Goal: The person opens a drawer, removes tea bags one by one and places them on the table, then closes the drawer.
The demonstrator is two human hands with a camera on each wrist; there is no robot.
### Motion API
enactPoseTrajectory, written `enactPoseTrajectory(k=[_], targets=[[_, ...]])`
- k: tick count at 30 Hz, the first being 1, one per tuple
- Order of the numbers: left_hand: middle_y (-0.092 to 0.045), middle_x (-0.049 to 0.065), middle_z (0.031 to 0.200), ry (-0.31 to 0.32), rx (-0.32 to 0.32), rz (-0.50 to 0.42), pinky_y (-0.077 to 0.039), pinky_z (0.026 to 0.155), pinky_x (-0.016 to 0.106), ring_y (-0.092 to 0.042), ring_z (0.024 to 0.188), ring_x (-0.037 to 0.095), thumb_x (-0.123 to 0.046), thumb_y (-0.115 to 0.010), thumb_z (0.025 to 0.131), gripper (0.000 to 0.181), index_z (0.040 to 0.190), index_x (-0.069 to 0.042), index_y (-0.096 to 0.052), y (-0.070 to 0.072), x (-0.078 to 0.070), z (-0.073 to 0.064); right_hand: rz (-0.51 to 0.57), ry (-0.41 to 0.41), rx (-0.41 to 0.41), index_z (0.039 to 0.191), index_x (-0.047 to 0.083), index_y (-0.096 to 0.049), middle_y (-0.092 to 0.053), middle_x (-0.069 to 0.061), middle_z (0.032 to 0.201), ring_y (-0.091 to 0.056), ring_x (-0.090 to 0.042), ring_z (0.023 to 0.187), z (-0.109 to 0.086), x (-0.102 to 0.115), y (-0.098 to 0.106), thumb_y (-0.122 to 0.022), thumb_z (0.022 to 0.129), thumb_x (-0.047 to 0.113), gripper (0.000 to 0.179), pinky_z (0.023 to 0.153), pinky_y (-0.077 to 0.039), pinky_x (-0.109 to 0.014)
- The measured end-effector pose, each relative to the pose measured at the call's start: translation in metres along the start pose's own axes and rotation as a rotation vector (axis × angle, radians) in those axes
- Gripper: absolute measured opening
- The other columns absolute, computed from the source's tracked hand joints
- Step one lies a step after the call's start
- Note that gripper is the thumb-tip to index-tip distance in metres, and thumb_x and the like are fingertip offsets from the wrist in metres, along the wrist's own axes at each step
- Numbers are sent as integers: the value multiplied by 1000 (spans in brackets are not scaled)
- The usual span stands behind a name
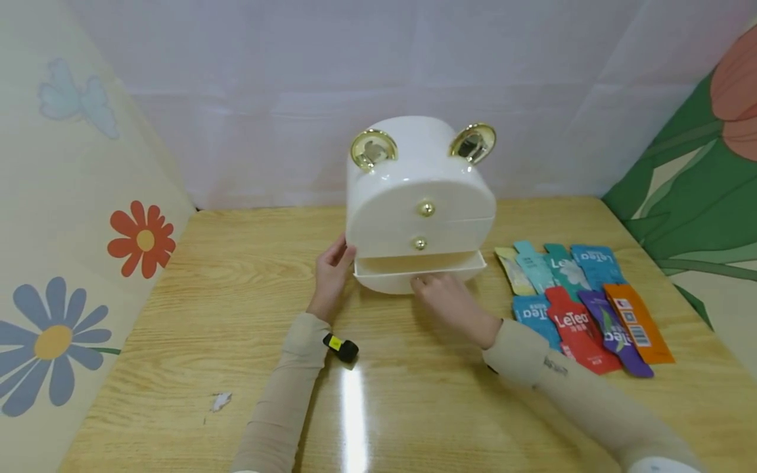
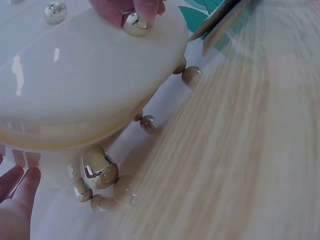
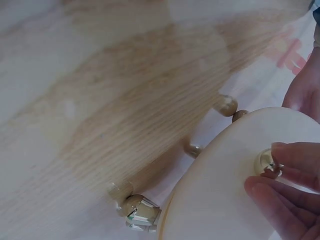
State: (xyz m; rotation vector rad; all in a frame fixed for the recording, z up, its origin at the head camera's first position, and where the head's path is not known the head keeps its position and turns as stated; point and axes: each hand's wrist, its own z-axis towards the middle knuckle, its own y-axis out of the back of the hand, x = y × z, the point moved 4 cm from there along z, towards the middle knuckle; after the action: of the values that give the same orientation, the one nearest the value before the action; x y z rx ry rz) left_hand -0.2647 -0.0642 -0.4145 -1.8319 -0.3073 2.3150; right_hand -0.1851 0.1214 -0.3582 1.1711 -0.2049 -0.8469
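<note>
A white storage box [image 1: 402, 151] with gold-rimmed ears and gold knobs stands on the wooden table, its bottom drawer [image 1: 381, 282] pulled partway out. What shows of the drawer's inside holds nothing. My right hand [image 1: 451, 303] pinches the round gold drawer knob [image 3: 264, 162] between thumb and fingers. Against the box's left side, low down, rests my left hand [image 1: 330, 276]; its fingers lie fairly straight there in the left wrist view. Two more gold knobs, an upper knob [image 1: 426, 208] and a middle knob [image 1: 420, 244], sit on the closed drawers above.
Right of the box lie several flat sachets on the table, among them a red sachet [image 1: 576, 325], an orange sachet [image 1: 639, 322] and a purple sachet [image 1: 612, 332]. A small pale scrap [image 1: 221, 401] lies at the front left. A white cloth [image 1: 266, 105] hangs behind.
</note>
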Motion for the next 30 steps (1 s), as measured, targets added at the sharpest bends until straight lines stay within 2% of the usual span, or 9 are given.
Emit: enactPoseTrajectory(k=[7,11,20,30], targets=[[-50,17,129,8,-8,33,-43,93,25,-52,109,19,-21,-59,88,49,129,2,-47,1,-1,0,-2,-14,4,63,1,-52,-53,-6,56,-44,-13,46,9,-6,-4,-62,74,-12,20,38,-38,-25],[-49,18,130,-9,-10,43,-42,94,27,-51,111,20,-15,-58,89,44,128,4,-47,0,-3,0,3,-33,16,63,1,-53,-54,-6,57,-43,-13,46,13,-10,-8,-62,74,-11,19,37,-38,-25],[-49,18,129,-46,-5,64,-43,93,25,-51,111,19,-23,-60,87,51,127,6,-48,-1,-4,0,2,-50,-5,62,2,-52,-55,-6,58,-45,-15,46,19,-15,-13,-62,72,-11,19,37,-37,-27],[-49,17,130,-27,-18,55,-42,94,26,-49,115,22,-19,-59,87,47,127,5,-48,0,-3,0,0,-78,-46,60,3,-49,-53,-6,57,-46,-18,48,20,-20,-18,-61,72,-10,22,39,-40,-29]])
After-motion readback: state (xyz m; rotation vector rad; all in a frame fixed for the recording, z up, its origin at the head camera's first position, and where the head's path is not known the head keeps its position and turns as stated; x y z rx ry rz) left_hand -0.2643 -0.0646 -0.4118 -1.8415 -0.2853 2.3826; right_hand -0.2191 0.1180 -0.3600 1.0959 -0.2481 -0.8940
